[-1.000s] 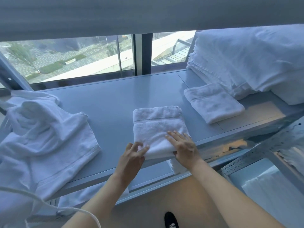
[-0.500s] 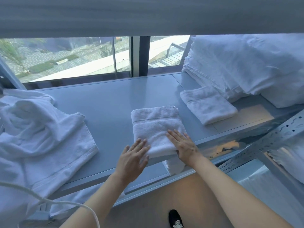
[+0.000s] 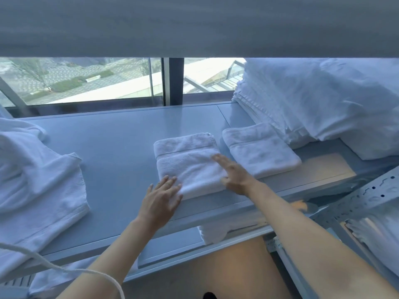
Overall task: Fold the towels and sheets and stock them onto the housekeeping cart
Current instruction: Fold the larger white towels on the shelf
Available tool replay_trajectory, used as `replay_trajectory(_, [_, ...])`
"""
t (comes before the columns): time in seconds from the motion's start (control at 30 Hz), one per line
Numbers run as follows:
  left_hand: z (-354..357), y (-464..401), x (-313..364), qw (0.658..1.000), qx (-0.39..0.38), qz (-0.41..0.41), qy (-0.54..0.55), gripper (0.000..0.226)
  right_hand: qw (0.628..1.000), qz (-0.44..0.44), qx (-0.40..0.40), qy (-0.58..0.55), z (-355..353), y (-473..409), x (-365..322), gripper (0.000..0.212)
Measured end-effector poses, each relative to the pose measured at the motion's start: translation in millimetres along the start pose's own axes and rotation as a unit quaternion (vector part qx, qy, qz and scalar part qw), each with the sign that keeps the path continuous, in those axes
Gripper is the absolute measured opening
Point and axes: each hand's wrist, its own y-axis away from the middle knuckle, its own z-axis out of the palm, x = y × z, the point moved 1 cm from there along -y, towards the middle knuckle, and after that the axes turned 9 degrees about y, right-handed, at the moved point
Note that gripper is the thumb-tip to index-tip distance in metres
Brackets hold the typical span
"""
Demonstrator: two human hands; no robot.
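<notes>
Folded towel [image 3: 190,162] mid-shelf [image 3: 112,152] near front edge; left hand [image 3: 160,201] flat on near corner, right hand [image 3: 234,175] flat on right side, fingers straight, gripping nothing. Second folded towel [image 3: 261,149] just right, sheet stack [image 3: 319,100] behind, crumpled towels [image 3: 36,169] left. No readable writing

The folded towel [image 3: 190,165] now lies fully on the bench [image 3: 112,143]; before, its near end hung over the front edge. The right hand [image 3: 234,176] has slid to the towel's right side, and the left hand [image 3: 162,198] moved forward onto its near left corner.
</notes>
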Motion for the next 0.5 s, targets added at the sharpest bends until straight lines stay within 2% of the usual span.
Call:
replay_trajectory(0.1, [3.7,-26.2,22.0,0.998,0.055,0.018,-0.033,0.033,0.994,0.069,0.073,0.03,-22.8,-9.2,49.2,0.071])
replay_trajectory(0.2, [16.2,-49.7,44.0,0.998,0.02,0.028,-0.053,0.049,0.984,0.149,0.023,0.094,-29.4,-17.5,92.7,0.065])
replay_trajectory(0.3, [32.9,-58.3,46.1,0.994,-0.046,-0.006,-0.096,0.055,0.981,0.154,-0.028,0.113,-18.1,-18.8,114.5,0.065])
replay_trajectory(0.5, [30.0,-47.1,29.5,0.992,-0.046,-0.017,-0.117,0.057,0.983,0.147,-0.014,0.108,9.3,-24.9,102.5,0.067])
